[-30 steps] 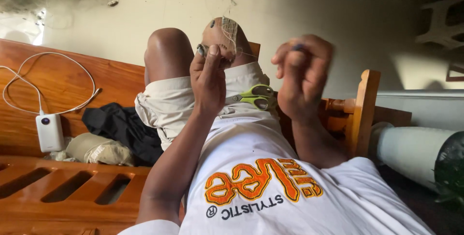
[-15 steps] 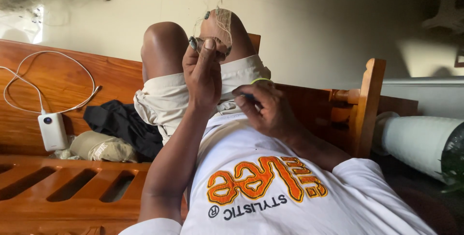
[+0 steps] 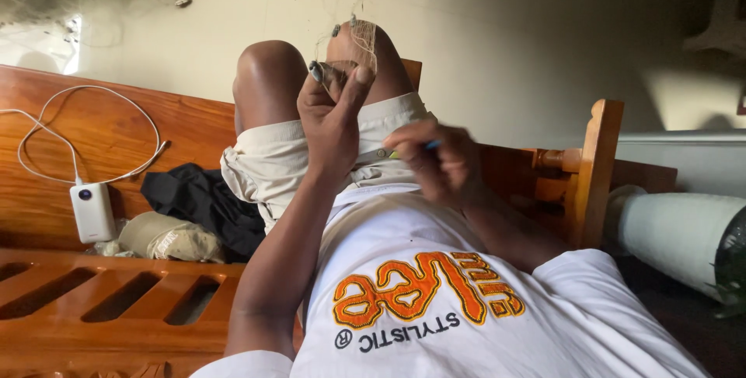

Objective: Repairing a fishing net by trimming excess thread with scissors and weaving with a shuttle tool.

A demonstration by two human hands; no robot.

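A wooden bench (image 3: 116,300) is carrying, at left of frame, dark cloth (image 3: 203,205), a khaki cap (image 3: 167,238) and a white charger (image 3: 92,211).

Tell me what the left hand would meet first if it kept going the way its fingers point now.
The left hand points up toward the raised knee; its fingertips already pinch the fine netting draped there. Straight on, it would likely press into the knee behind, though depth is unclear.

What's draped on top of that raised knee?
A patch of fine netting lies over the knee, its threads running upward. The left hand pinches its lower edge, hiding what lies beneath the fingers.
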